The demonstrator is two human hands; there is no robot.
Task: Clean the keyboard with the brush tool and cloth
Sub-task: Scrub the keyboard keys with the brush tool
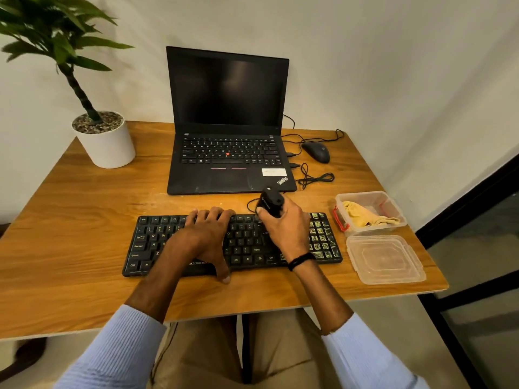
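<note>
Looking down from the head view, we see a black keyboard (247,245) lying flat on a wooden table (70,234), near the front edge and just in front of an open laptop (227,122) with a dark screen. The left hand (205,237) rests flat on the middle keys, its fingers straight and reaching to the top row, its thumb down at the front edge of the keyboard. The right hand (286,226) has its fingers curled around a black brush tool (269,202), held upright over the upper right part of the keys; we cannot see the bristles. The number keys (320,237) at the right end carry yellowish dirt. The yellow cloth (365,216) lies crumpled inside a clear plastic container (393,200) just right of the keyboard, with its lid (384,259) beside it, nearer to us. A black mouse (316,151) with its cable sits right of the laptop, and a white plant pot (106,144) stands at the far left corner.
</note>
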